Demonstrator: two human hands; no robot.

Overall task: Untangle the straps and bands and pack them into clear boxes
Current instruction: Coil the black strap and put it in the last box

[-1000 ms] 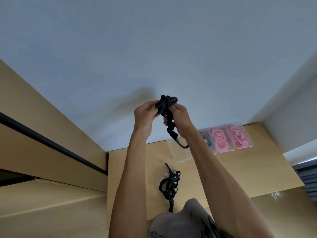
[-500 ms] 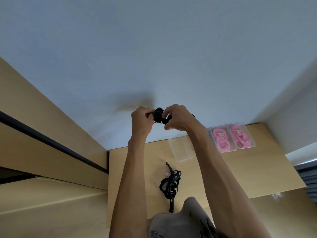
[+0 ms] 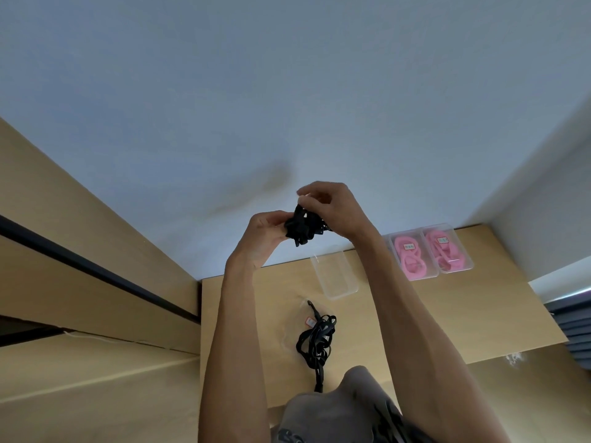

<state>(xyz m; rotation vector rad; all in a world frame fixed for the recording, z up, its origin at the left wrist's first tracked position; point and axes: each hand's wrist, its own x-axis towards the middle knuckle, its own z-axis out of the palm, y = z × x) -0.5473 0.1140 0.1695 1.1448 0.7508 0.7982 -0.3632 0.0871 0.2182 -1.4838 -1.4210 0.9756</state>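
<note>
Both hands are raised in front of the wall with a bunched black strap [image 3: 302, 227] between them; the left hand [image 3: 267, 233] grips the bundle's left side, fingers curled round it; the right hand [image 3: 332, 207] holds the right side, and its thumb and forefinger pinch a bit of the strap at the top of the bundle; the strap is a tight wad, with short loops hanging out below, clear of the table [image 3: 463, 311].

Beneath the hands, on the wooden table, an empty clear box [image 3: 334, 271] lies near the back edge; just in front of it a second black strap tangle [image 3: 316, 342] lies loose, partly on a clear plastic bag [image 3: 295, 327] with a small red-edged label; to the right, along the back edge, 2 clear boxes touch side by side, each holding a coiled pink band: the nearer pink box [image 3: 411, 252] and the far pink box [image 3: 446, 247], both with small labels whose writing is too small to read.
</note>
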